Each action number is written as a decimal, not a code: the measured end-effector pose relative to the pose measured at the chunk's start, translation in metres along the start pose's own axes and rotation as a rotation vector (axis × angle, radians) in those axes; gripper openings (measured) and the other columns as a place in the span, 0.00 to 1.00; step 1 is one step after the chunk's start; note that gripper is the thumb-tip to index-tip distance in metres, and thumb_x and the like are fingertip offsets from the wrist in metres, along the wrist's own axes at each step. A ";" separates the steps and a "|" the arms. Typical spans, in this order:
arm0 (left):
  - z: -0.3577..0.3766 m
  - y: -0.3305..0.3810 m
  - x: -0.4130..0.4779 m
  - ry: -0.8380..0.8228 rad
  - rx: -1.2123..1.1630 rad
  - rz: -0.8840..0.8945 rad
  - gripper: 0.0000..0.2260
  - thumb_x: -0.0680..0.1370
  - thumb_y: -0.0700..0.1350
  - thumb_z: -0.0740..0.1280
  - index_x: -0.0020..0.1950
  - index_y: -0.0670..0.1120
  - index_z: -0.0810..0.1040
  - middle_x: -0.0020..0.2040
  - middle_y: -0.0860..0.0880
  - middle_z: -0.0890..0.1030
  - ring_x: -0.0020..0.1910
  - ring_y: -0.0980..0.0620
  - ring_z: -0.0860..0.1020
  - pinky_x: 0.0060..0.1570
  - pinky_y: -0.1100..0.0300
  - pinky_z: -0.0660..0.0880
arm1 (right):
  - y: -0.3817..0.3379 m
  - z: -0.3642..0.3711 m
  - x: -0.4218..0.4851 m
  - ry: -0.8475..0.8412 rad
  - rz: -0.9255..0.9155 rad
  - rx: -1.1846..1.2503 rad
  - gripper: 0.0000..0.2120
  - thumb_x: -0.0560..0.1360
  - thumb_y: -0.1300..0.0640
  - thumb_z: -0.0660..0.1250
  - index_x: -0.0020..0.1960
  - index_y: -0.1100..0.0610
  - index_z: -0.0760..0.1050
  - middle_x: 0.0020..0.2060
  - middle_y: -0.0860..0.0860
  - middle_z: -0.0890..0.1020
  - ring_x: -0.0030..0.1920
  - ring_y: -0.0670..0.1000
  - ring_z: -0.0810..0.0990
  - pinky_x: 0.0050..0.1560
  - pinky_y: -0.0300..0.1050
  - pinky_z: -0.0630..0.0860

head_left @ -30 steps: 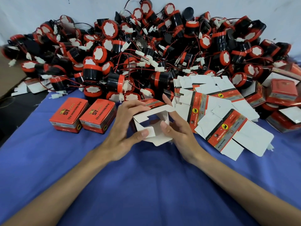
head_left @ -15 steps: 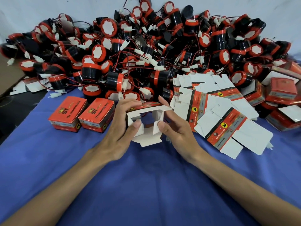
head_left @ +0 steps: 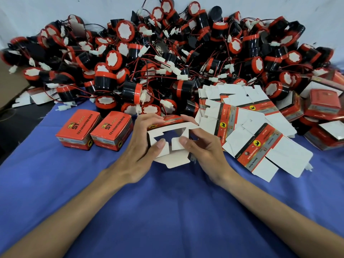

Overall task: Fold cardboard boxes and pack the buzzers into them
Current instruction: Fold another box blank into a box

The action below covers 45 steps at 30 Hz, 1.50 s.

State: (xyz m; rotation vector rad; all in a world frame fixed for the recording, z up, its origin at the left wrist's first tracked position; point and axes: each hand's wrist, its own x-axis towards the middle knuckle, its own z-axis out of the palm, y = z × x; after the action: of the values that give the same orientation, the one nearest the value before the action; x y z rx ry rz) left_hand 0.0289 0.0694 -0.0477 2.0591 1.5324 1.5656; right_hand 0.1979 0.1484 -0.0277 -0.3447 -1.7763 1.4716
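— Where is the carton we're working on?
— Low over the blue cloth [head_left: 167, 211], dead centre. Our left hand [head_left: 143, 146] grips its left wall and our right hand [head_left: 202, 151] its right, fingers curled over the top. Neither hand is nearer.
— How does it lie?
— The half-folded box [head_left: 167, 128] runs left to right, open end facing us. Our thumbs press the two side flaps [head_left: 176, 144] inward until they nearly meet. The tuck flap [head_left: 172, 162] hangs toward us, so we judge it folds up next.
— What changed?
— A second ago it sat skewed with its flaps open. Now it's squared and they're in.
— And beyond?
— Finished boxes [head_left: 78, 129] on the left, flat blanks [head_left: 251, 131] on the right, and the buzzer pile [head_left: 167, 62] just past our fingertips.
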 end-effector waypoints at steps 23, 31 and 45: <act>-0.009 0.005 0.006 -0.142 -0.021 -0.098 0.29 0.70 0.56 0.65 0.66 0.43 0.70 0.64 0.44 0.67 0.67 0.48 0.68 0.66 0.60 0.65 | 0.002 -0.002 -0.003 -0.070 0.076 0.028 0.21 0.76 0.65 0.64 0.63 0.45 0.75 0.64 0.53 0.77 0.58 0.45 0.79 0.52 0.39 0.76; -0.010 0.004 0.004 -0.153 0.149 0.003 0.28 0.72 0.52 0.68 0.68 0.42 0.69 0.65 0.43 0.68 0.68 0.49 0.67 0.68 0.61 0.63 | 0.007 -0.011 -0.003 -0.159 0.092 0.138 0.29 0.68 0.67 0.57 0.69 0.55 0.70 0.51 0.41 0.81 0.43 0.41 0.80 0.39 0.28 0.71; -0.013 -0.001 0.004 -0.146 0.155 -0.019 0.26 0.75 0.54 0.65 0.70 0.45 0.69 0.68 0.48 0.68 0.69 0.54 0.67 0.67 0.65 0.63 | 0.002 -0.006 -0.002 -0.103 0.148 0.182 0.22 0.77 0.61 0.62 0.69 0.50 0.70 0.56 0.47 0.82 0.54 0.45 0.80 0.47 0.35 0.76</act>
State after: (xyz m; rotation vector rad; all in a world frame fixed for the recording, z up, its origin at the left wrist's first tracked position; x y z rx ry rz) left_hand 0.0184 0.0670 -0.0399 2.1769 1.6611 1.2943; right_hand 0.2034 0.1520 -0.0305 -0.3175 -1.7105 1.7705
